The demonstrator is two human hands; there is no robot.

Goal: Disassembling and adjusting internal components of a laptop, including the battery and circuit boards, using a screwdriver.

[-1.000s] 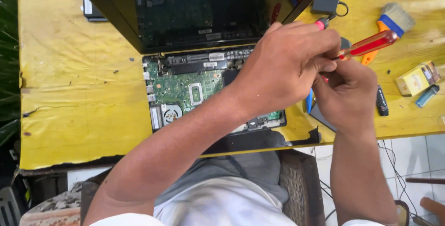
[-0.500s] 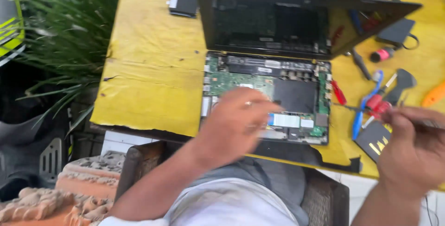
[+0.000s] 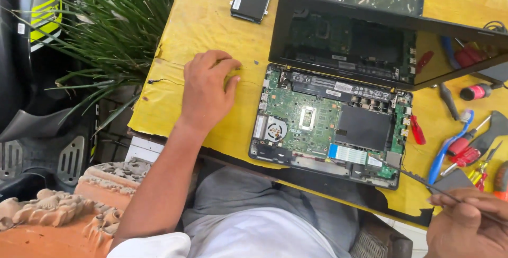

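The left hand (image 3: pixel 205 91) rests palm down on the yellow table (image 3: pixel 206 15), fingers loosely spread, holding nothing, just left of the opened laptop (image 3: pixel 328 120) with its green board bared. The right hand (image 3: pixel 468 226), at the lower right corner, pinches what looks like thin tweezers (image 3: pixel 423 183) whose tip reaches the laptop's near right corner

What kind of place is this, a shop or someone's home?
Probably an informal repair bench, perhaps outdoors: an opened laptop with its circuit board bare lies on a worn yellow table, screwdrivers are scattered at the right, and a spiky green plant grows beside the table.
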